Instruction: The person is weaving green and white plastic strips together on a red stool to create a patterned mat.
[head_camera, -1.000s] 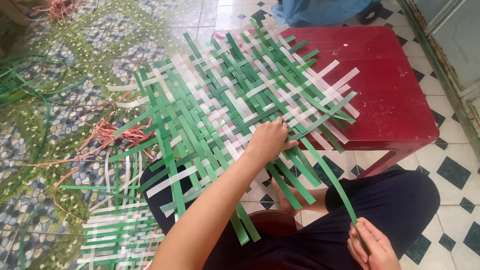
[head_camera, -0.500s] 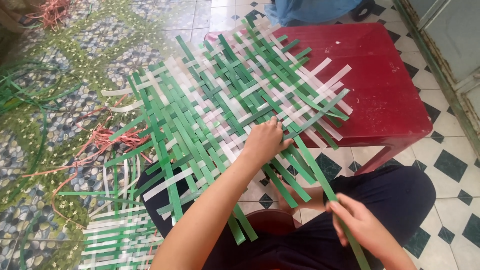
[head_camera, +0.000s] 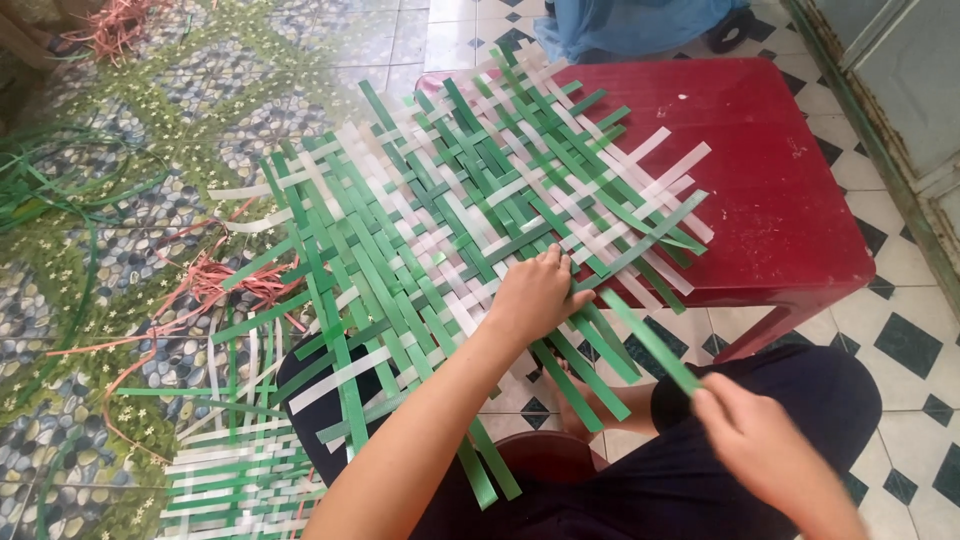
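Nearest the camera, the person's right hand (head_camera: 765, 450) sits low at the right, above a dark-trousered lap (head_camera: 640, 490), its grip pinched closed on the free end of a long green strip (head_camera: 650, 340). That strip runs up and to the left, toward the edge of the weave. Just beyond, the left hand (head_camera: 535, 295) lies palm down with fingers spread flat on the near edge of a woven mat (head_camera: 450, 230) of green and white strips; its grip is wide and holds nothing, only pressing the crossings in place. The mat lies partly on a red tabletop (head_camera: 780, 190) and partly overhangs toward the lap, with loose strip ends fanning out on all sides. To do this step well, I judge the flat hand should pin the crossings right where the strip enters, while the other hand draws the strip snug and straight along its own line, keeping it flat and untwisted so the rows close without buckling. At the left, loose green, white and pink strips (head_camera: 190, 290) are scattered over a pebble-patterned floor (head_camera: 120, 240). Farthest away, a blue cloth bundle (head_camera: 640, 25) rests behind the tabletop.
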